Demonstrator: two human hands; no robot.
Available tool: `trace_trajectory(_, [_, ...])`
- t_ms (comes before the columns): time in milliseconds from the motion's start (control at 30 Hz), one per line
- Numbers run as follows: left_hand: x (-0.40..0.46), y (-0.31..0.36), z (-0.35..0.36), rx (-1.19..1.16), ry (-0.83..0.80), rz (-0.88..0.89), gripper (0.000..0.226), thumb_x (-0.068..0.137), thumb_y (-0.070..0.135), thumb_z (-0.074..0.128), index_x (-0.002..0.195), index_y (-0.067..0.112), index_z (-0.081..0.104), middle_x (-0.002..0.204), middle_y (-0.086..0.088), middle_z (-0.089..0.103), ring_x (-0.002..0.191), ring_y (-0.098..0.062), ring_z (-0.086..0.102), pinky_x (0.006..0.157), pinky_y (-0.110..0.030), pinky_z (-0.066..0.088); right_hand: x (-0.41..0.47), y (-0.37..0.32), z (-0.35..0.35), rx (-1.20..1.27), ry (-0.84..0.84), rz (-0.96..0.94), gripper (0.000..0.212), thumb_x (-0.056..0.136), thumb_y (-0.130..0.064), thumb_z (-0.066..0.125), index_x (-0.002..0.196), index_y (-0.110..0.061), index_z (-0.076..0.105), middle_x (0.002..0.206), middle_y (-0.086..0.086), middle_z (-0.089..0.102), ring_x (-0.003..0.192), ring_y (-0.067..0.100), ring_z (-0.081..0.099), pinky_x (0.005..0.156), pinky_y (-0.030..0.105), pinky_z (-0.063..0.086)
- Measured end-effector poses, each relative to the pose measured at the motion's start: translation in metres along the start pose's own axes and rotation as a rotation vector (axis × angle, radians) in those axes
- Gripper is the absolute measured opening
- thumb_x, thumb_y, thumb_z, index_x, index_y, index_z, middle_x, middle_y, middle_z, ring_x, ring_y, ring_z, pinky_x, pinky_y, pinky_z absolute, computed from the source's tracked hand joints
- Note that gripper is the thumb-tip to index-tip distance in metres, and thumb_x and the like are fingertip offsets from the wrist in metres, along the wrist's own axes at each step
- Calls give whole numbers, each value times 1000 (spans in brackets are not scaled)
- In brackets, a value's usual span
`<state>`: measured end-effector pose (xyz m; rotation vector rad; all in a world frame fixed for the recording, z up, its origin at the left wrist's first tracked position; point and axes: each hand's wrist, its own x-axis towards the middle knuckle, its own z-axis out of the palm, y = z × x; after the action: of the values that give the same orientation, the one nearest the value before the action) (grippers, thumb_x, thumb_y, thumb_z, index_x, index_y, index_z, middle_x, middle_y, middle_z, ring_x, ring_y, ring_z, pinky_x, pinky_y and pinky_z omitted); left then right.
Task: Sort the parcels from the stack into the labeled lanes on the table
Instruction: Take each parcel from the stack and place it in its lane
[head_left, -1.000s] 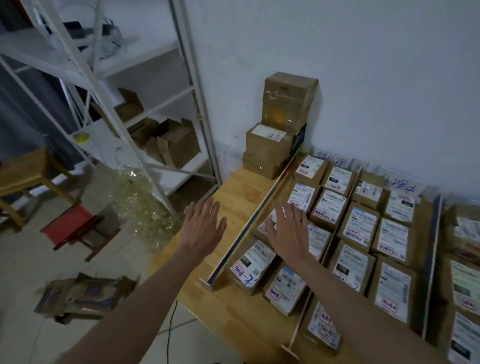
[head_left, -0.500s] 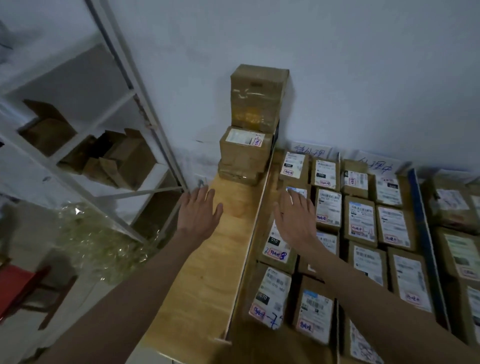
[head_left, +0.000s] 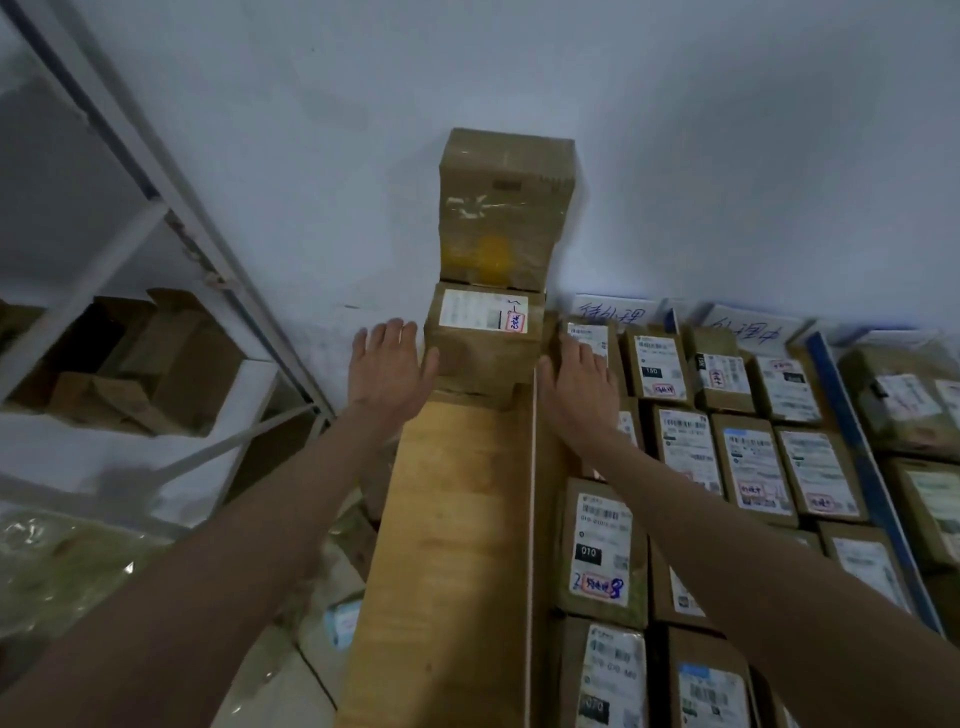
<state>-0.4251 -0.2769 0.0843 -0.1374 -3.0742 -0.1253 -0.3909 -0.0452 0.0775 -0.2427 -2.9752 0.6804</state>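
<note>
A stack of brown cardboard parcels stands against the wall at the far end of the wooden table (head_left: 452, 545). A labelled parcel (head_left: 483, 338) sits at the front of the stack, with a taller taped box (head_left: 504, 213) behind it. My left hand (head_left: 387, 366) is at the labelled parcel's left side and my right hand (head_left: 574, 382) at its right side, both with straight fingers. I cannot tell whether either hand touches it. To the right, lanes hold several labelled parcels (head_left: 597, 551) lying flat.
A white divider strip (head_left: 531, 519) and a blue divider (head_left: 862, 457) separate the lanes; handwritten lane signs (head_left: 615, 312) lean on the wall. A metal shelf rack (head_left: 171, 228) with open cardboard boxes (head_left: 150, 358) stands left of the table.
Both hands have reached forward from the middle of the table to either side of the front labelled parcel. The view has moved closer to the stack.
</note>
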Motion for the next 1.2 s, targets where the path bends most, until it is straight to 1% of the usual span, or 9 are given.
trace_trajectory(367, [76,18,34,-151,-109,-132,54,103,44,27,129,4,51,128,-15,54,121,-32,50,109,-48,34,88,-21,34,248,-169,228,39,105,-37,34,133,-10,37,122,14,58,111,34,59,94,51,48])
trace_trajectory(567, [69,25,31,-244,-78,-164,45,103,37,29,123,3,51,121,-16,54,112,-30,51,97,-44,39,87,-25,39,352,-138,247,34,104,-30,38,128,-6,41,118,15,61,105,32,61,89,51,52])
trace_trajectory(700, [54,21,18,-456,-64,-233,45,103,38,34,128,3,47,125,-16,51,112,-31,51,90,-43,43,62,-28,25,457,-130,236,38,103,-29,45,133,-7,40,119,11,64,95,23,64,72,34,55])
trace_trajectory(800, [36,19,9,-700,-54,-303,50,102,47,40,133,8,45,126,-11,51,113,-28,54,87,-39,44,21,-31,6,625,-190,285,59,99,-27,57,148,-12,28,123,0,59,95,14,60,60,16,48])
trace_trajectory(833, [28,18,7,-734,-44,-297,51,101,49,42,132,9,46,124,-9,52,112,-27,55,87,-38,44,4,-32,0,684,-228,302,69,96,-26,61,152,-14,22,120,-3,55,97,13,60,60,15,50])
trace_trajectory(900, [13,15,6,-728,-39,-252,50,100,50,45,129,10,47,122,-9,54,109,-25,55,85,-37,45,-29,-28,-6,758,-290,334,81,90,-28,70,152,-18,20,125,-3,54,104,16,64,71,24,58])
trace_trajectory(967, [0,11,4,-712,-88,-203,46,99,48,47,127,11,48,119,-8,56,107,-24,56,83,-36,44,-56,-18,-7,793,-315,369,72,86,-33,74,143,-18,32,127,-1,58,103,19,67,80,33,61])
trace_trajectory(1067, [-19,13,-8,-721,-221,-83,43,99,42,52,128,10,51,120,-10,61,103,-21,58,80,-32,45,-85,-2,-14,710,-336,386,53,88,-48,68,126,-16,48,117,3,63,97,14,66,79,31,60])
trace_trajectory(1200, [-39,25,-22,-752,-372,1,49,99,41,54,137,12,48,130,-9,61,114,-26,61,91,-37,53,-105,15,-31,724,-479,373,48,92,-49,62,127,-18,52,117,2,64,103,17,65,88,38,58])
